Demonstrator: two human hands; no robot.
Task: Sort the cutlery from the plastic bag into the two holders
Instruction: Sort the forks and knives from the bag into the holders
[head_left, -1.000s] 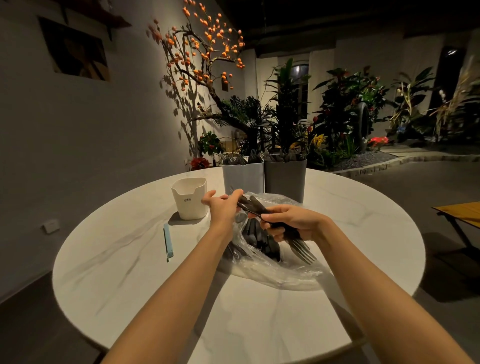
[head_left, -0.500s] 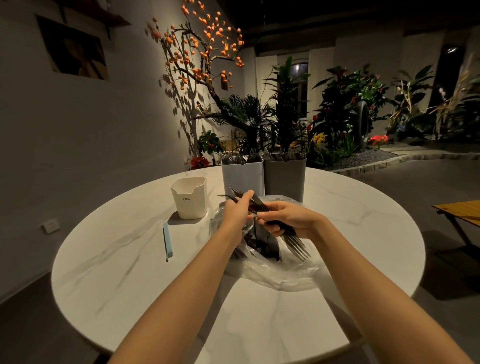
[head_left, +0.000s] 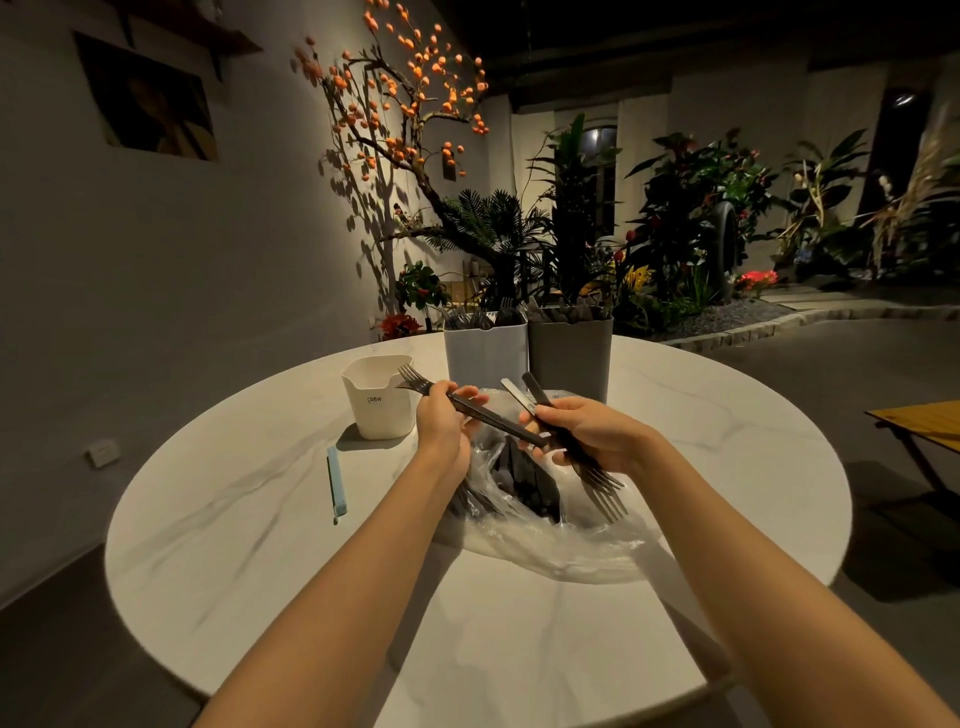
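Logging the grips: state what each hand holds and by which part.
Left hand grips one fork along its handle, tines pointing away. Right hand holds a bundle of forks around mid-handle, tines toward the person, above the plastic bag.

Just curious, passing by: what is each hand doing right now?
Left hand: grips a single fork, tines away.
Right hand: grips a bundle of forks, tines toward the person.

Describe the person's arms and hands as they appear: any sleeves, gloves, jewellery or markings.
Both forearms are bare right up to the bottom edge of the picture, with no sleeve in view. The left hand and right hand are ungloved. No watch, bracelet or ring shows on either, and no markings can be made out, though the light is dim and warm, so fine details could be missed.
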